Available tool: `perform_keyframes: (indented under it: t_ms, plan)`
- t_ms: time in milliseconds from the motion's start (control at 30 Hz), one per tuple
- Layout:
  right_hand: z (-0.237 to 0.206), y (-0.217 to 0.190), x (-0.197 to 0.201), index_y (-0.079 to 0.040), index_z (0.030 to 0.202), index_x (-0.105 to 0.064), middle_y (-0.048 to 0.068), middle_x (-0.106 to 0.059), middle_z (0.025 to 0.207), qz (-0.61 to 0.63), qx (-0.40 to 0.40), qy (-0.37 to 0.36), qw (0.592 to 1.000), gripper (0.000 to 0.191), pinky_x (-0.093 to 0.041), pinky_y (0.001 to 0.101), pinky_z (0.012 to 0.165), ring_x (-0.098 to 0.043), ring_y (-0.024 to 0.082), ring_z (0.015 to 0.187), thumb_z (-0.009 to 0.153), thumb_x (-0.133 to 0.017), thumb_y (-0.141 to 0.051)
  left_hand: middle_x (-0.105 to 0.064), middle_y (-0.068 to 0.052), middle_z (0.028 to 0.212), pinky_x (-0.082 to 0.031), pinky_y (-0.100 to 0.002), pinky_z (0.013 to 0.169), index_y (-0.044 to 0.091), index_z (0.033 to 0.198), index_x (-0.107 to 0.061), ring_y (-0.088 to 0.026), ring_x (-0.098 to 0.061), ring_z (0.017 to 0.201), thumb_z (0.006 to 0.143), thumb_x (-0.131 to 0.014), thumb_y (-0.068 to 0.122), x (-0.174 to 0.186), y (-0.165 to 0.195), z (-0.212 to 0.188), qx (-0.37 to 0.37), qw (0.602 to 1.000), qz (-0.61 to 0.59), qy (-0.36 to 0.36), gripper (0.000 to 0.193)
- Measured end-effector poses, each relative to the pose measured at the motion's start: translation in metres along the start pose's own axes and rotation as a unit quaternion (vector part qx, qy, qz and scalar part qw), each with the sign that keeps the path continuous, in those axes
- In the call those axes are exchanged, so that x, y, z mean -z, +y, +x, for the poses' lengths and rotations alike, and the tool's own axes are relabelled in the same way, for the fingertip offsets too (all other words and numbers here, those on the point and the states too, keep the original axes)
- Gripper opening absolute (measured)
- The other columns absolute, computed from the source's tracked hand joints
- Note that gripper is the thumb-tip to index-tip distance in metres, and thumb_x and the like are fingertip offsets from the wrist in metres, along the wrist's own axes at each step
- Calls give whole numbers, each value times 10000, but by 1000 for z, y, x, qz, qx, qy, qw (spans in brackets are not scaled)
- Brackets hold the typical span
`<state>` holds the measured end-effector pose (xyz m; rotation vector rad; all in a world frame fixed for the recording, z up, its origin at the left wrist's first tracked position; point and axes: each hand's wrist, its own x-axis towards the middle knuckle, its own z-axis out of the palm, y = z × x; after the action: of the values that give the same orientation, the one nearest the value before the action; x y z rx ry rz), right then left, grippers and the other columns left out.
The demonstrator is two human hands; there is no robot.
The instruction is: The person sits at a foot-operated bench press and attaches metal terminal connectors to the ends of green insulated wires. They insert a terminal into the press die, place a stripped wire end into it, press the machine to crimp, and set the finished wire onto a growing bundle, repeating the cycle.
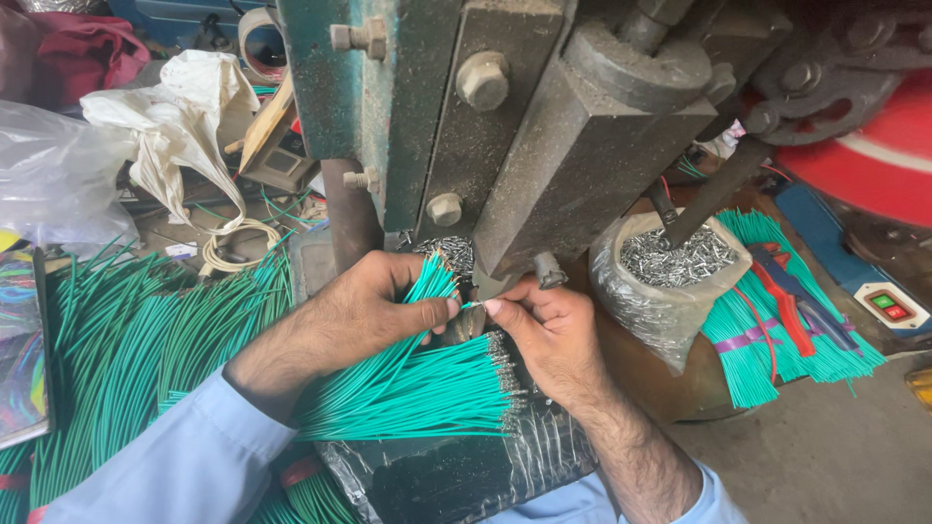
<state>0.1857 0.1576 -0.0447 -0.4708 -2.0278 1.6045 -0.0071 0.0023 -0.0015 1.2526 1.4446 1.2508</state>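
Just above the fingers looms the grimy green-and-grey press (544, 126), its ram coming down to the spot where both hands meet, which is likely why they work so close beneath it. The left hand (364, 315) is curled shut around a bundle of green wires (403, 335), fanned so single ends come free, with finished wires (427, 393) piled below the fingers. The right hand (544, 330) pinches one wire tip (473, 305) between thumb and forefinger, and a bag of small metal terminals (675, 262) sits just right of it, within easy reach.
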Motion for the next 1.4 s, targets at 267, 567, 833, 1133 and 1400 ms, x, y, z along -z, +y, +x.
perform_keyframes:
  t_ms: [267, 567, 833, 1133, 1400]
  plan:
    - [2, 1, 5, 36, 955, -762, 67, -759, 826, -79, -17, 6, 997, 107, -534, 235, 664, -650, 75, 765, 964, -728, -65, -711, 8, 774, -543, -257, 708, 21, 918, -743, -57, -634, 749, 938, -698, 208, 0, 2, -1, 2, 1000, -8, -6, 193]
    - [-17, -31, 14, 46, 1053, -737, 124, -770, 1033, 50, 63, -46, 996, 128, -615, 277, 880, -747, 152, 952, 949, -685, -7, -709, 14, 779, -533, -258, 720, 27, 935, -746, -55, -626, 764, 943, -695, 238, 2, 3, -3, -5, 1000, -12, -15, 217]
    - [-43, -53, 44, -56, 864, -760, 85, -678, 907, -382, 166, -99, 904, 147, -526, 275, 755, -659, 139, 890, 748, -835, -106, -708, 6, 780, -540, -261, 671, 13, 970, -741, -72, -628, 719, 934, -704, 181, 0, 4, -1, 5, 998, -53, -40, 175]
    - [-17, -26, 27, 28, 1079, -703, 103, -775, 973, -51, -5, -15, 999, 146, -613, 292, 844, -743, 145, 917, 948, -680, -33, -695, 17, 774, -536, -253, 664, 23, 971, -739, -63, -619, 719, 928, -699, 166, -1, 8, -4, 8, 998, -56, -34, 155]
    - [-1, -10, 3, 31, 1048, -684, 91, -783, 963, 45, 28, -14, 999, 131, -616, 282, 860, -750, 136, 915, 974, -664, -75, -671, 28, 740, -504, -256, 604, 36, 951, -737, -47, -585, 695, 954, -684, 257, -4, 2, -2, 15, 1000, -4, 6, 227]
